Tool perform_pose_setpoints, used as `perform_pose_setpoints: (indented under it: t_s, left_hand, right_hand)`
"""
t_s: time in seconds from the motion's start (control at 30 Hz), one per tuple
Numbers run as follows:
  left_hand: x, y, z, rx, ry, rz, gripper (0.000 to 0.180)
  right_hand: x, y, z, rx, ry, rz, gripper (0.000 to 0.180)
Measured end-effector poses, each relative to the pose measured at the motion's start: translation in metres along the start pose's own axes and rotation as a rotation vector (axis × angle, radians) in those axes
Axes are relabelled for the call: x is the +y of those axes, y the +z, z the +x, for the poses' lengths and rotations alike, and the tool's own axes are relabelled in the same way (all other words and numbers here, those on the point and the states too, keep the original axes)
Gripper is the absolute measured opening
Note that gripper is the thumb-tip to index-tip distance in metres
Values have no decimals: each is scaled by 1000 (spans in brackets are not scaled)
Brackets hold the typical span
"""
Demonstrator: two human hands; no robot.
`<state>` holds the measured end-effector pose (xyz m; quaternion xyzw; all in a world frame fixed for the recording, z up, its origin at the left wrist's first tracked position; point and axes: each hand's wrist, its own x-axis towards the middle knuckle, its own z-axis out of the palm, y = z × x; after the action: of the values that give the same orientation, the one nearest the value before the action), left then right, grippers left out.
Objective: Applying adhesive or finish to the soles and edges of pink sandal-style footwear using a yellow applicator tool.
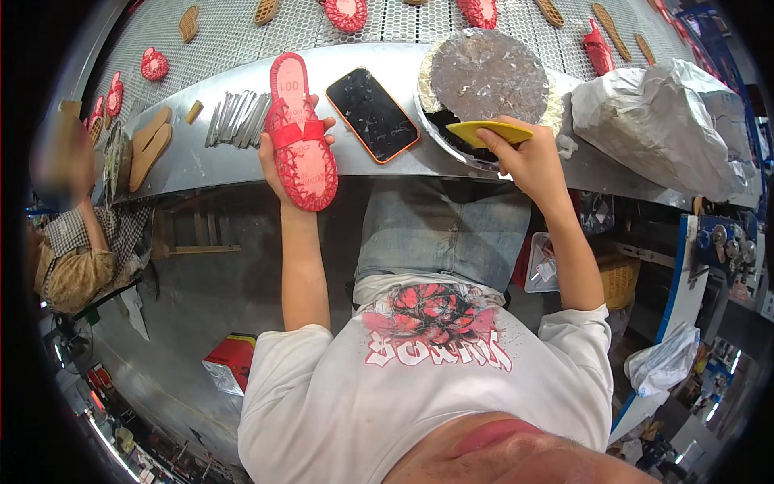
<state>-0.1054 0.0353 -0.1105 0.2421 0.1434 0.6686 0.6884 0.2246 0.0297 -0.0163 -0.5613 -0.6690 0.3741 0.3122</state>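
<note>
In my left hand (272,168), over the near edge of the metal bench, I hold a red sandal upper (305,165) with a lattice-laced rim, a cross strap and a pink inner face. My fingers wrap its sides. My right hand (520,161) pinches a flat yellow scraper (476,133) between thumb and fingers. The scraper lies over the near rim of a round tub (421,97), beside its dark opening. A stained grey-brown disc (492,73) covers most of the tub, and pale crusted residue surrounds it. Whether the scraper's tip carries anything, I cannot tell.
Between hand and tub lies a phone (372,114) in an orange case. Thin metal strips (236,119) and tan soles (150,149) lie left. A crumpled white bag (657,121) stands right. Behind runs a mesh conveyor (387,34) carrying shoe parts. A co-worker's sleeve (81,270) is far left.
</note>
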Motion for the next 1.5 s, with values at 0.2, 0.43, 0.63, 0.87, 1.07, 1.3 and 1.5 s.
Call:
perform_pose_setpoints:
  t_s: [0.2,0.43,0.63,0.87,1.07,1.3,1.5]
  left_hand:
    - [3,1,1,-84,-23,-87,84]
    - [-3,55,-18,10,-86,-250,71]
    - [-17,110,-43,170,-251,-196,60]
    - [-7,98,-50,137,-396,-288,54]
    - [-10,100,-51,346,-162,-4,55]
    - [-14,81,-61,263,-287,-193,54]
    - [-15,88,-58,326,-242,-207,52]
  right_hand:
    - [11,-11,9,-14,243,447,27]
    - [-15,10,-26,-177,141,1013,32]
    - [-58,39,-20,-158,-584,308,19]
    - [-71,56,-28,-497,-936,228,25]
    - [-61,62,-44,-502,-760,484,24]
    - [-51,55,-30,-140,-464,433,17]
    - [-49,56,-29,-290,-401,419,16]
